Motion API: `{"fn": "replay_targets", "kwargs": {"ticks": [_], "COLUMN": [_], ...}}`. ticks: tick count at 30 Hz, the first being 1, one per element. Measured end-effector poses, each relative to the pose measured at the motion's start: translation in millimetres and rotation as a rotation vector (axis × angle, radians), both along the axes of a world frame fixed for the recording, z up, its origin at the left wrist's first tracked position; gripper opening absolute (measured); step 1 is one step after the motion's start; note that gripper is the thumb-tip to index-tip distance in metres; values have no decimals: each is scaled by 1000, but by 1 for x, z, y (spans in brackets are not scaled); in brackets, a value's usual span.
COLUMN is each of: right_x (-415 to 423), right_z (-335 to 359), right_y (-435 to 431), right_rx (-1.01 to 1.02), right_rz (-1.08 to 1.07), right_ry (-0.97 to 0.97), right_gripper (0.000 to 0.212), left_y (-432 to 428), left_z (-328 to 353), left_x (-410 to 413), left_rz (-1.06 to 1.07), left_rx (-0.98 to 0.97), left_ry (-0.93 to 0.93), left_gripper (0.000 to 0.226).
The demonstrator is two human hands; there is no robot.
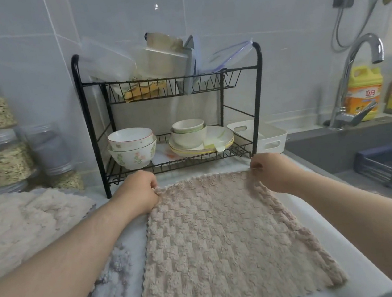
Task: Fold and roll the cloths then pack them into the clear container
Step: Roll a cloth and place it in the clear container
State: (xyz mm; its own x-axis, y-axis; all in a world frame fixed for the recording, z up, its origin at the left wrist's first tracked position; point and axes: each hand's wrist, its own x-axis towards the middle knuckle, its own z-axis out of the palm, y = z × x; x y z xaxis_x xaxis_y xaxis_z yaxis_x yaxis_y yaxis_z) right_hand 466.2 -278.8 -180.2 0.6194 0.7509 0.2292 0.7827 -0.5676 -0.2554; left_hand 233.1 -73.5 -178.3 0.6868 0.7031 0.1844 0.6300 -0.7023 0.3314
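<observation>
While the beige cloth (216,239) lies flat, both hands pinch its far corners.

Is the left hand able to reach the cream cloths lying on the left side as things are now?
Probably yes. The left hand pinches a far corner of the beige cloth, so it must let go first. The cream cloths lie beside that arm on the counter, with nothing between.

Home kitchen, dish rack (171,116), faucet (354,79), sink (338,150)
</observation>
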Motion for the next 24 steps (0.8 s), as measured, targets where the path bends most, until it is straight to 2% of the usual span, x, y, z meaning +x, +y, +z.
{"fn": "replay_targets", "kwargs": {"ticks": [4,11,20,24], "right_x": [-18,-57,-98,-111], "right_z": [8,11,-2,-12], "right_y": [-25,-70,-140,-160], "right_rx": [121,343,326,276], "right_rz": [7,-18,-16,-19], "right_ry": [38,149,172,187], "right_gripper": [15,21,15,19], "left_y": [-19,-60,-112,-134], "left_z": [9,15,6,3], "left_x": [-19,-53,-109,-124], "left_rz": [-5,17,-38,-77], "left_rx": [-139,-80,-49,-70], "left_ry": [-153,-236,-297,-312], "left_gripper": [20,17,16,19]}}
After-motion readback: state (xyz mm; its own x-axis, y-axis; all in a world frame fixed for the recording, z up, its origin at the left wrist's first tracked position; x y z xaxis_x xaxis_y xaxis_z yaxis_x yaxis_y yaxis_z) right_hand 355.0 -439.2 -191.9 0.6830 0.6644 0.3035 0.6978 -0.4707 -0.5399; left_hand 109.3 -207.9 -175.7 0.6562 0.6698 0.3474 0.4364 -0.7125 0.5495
